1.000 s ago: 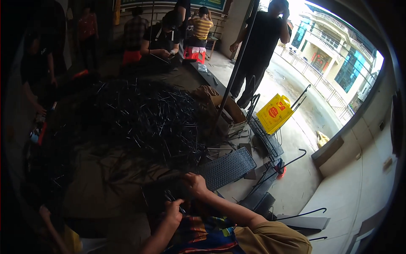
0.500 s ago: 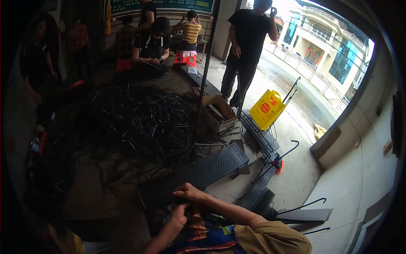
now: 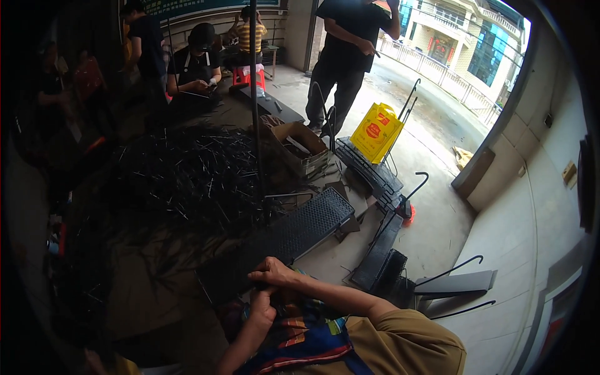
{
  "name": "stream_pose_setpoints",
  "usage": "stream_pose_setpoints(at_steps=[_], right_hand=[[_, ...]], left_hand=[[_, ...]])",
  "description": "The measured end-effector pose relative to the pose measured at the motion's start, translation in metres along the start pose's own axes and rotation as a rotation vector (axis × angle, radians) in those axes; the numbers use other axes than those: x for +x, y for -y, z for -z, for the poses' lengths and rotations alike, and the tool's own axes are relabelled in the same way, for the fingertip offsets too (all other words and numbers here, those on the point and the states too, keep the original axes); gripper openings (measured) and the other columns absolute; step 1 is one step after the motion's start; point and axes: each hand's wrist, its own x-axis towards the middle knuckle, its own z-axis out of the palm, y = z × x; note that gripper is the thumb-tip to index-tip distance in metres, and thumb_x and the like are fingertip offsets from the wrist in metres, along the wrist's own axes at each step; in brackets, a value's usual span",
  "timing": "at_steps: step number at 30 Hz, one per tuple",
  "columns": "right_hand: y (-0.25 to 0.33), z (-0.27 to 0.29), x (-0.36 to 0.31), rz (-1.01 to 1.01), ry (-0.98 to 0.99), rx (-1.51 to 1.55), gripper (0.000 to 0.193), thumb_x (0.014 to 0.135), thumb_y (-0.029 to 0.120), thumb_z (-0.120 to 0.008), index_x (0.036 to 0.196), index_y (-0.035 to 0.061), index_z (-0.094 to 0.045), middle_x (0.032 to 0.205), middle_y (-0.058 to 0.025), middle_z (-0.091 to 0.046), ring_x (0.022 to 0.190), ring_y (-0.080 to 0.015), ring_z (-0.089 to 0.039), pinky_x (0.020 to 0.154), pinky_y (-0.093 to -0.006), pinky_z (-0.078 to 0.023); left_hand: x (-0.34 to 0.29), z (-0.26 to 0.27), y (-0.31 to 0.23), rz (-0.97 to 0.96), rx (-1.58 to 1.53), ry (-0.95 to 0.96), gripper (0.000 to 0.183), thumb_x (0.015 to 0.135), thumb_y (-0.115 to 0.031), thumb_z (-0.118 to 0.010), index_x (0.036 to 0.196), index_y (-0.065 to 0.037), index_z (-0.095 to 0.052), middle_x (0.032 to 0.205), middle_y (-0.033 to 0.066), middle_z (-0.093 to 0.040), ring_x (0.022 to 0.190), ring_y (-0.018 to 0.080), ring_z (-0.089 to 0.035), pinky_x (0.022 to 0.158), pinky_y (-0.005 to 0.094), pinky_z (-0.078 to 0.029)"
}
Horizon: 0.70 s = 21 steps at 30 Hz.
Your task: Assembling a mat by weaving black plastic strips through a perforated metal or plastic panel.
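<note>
A long dark panel (image 3: 315, 219) with a dimpled or perforated far half lies slanting in front of my lap, its near end in shadow. Over that near end, the curled fingers of my right hand (image 3: 273, 273) are drawn together. Just below, closer to my body, is my left hand (image 3: 262, 305), closed, its fingertips tucked under the right hand. Whatever the two hands pinch between them is too dark and small to make out. Beyond the panel spreads a big heap of thin black strips (image 3: 194, 169).
A thin dark upright pole (image 3: 255, 112) rises past the heap. Behind it stands an open cardboard box (image 3: 300, 147). To the right are a yellow bag (image 3: 377, 132), black hooked rods (image 3: 420, 184) and more dark panels (image 3: 378, 250). A standing person (image 3: 350, 56) and several others are farther back.
The whole view has shifted, so the background sits higher and further left. The standing person's lower hand has come up with a small dark object. My hands stay together by the panel's near end.
</note>
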Motion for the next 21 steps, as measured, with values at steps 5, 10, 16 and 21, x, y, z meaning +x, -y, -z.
stream_pose_setpoints(at_steps=[5, 10, 16, 21], right_hand=[[-0.002, -0.002, -0.023, 0.004, -0.378, 0.156, 0.044, 0.086, 0.035, -0.063, 0.107, -0.004, -0.066, 0.101, -0.0233, -0.068, 0.094, -0.0321, -0.067, 0.081, -0.0397, -0.052], [0.011, -0.013, -0.038, 0.368, -0.566, -0.186, 0.056, 0.083, 0.043, -0.062, 0.123, 0.0035, -0.055, 0.121, -0.0171, -0.057, 0.112, -0.035, -0.055, 0.094, -0.0418, -0.038], [0.016, -0.03, -0.001, 0.561, -0.622, -0.263, 0.073, 0.084, 0.057, -0.054, 0.131, 0.0008, -0.05, 0.131, -0.021, -0.05, 0.12, -0.0386, -0.047, 0.103, -0.0462, -0.031], [0.009, -0.044, 0.004, 0.482, -0.537, -0.057, 0.062, 0.087, 0.043, -0.06, 0.131, -0.0002, -0.049, 0.131, -0.0188, -0.051, 0.119, -0.0319, -0.05, 0.1, -0.0419, -0.038]], left_hand=[[-0.023, -0.019, -0.024, -0.072, -0.023, -0.055, 0.036, 0.075, 0.002, -0.07, 0.11, 0.002, -0.063, 0.107, 0.01, -0.064, 0.098, 0.0255, -0.063, 0.089, 0.0383, -0.053], [-0.023, -0.045, -0.07, -0.2, -0.086, -0.109, 0.013, 0.087, -0.011, -0.059, 0.095, -0.003, -0.067, 0.093, 0.0071, -0.066, 0.085, 0.0203, -0.064, 0.079, 0.0335, -0.053], [-0.026, -0.072, -0.087, -0.153, -0.21, -0.051, 0.017, 0.092, -0.019, -0.057, 0.092, -0.005, -0.067, 0.091, 0.0027, -0.066, 0.085, 0.0151, -0.061, 0.079, 0.029, -0.05], [-0.021, -0.051, -0.076, -0.105, -0.256, -0.127, 0.013, 0.089, -0.013, -0.063, 0.091, -0.002, -0.068, 0.09, 0.0056, -0.067, 0.078, 0.0179, -0.066, 0.073, 0.03, -0.054]])
